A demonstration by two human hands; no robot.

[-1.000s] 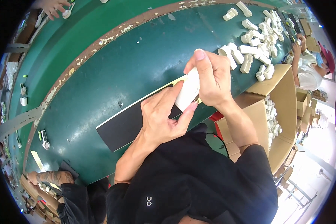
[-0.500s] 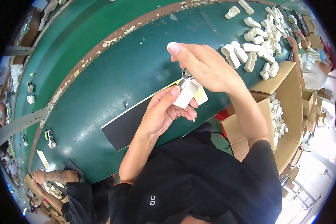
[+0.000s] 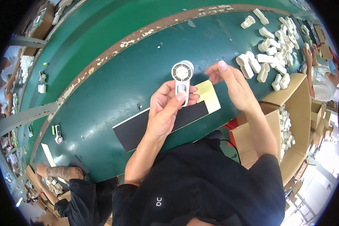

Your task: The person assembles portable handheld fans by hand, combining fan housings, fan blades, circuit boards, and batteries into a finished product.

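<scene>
A small white handheld fan (image 3: 182, 71) stands upright over the green worktable (image 3: 113, 86), its round grille facing up. My left hand (image 3: 164, 107) is closed around the fan's handle, with the thumb pressed on its front. To the right, my right hand (image 3: 235, 86) is empty and apart from the fan, its fingers loosely bent and the thumb raised. Beneath the hands lies a black sheet (image 3: 133, 132) with a pale yellow sheet (image 3: 211, 94) showing at its right end.
Several white fan housings (image 3: 265, 58) are heaped at the right of the table. A cardboard box (image 3: 299, 113) holding small white parts stands beside my right arm. Another fan piece (image 3: 58, 135) lies far left, near a co-worker's tattooed arm (image 3: 64, 172). Another person works at the far right.
My right hand has drawn away from the fan to the right. The left hand has turned the fan so its head points up and its grille is in full view.
</scene>
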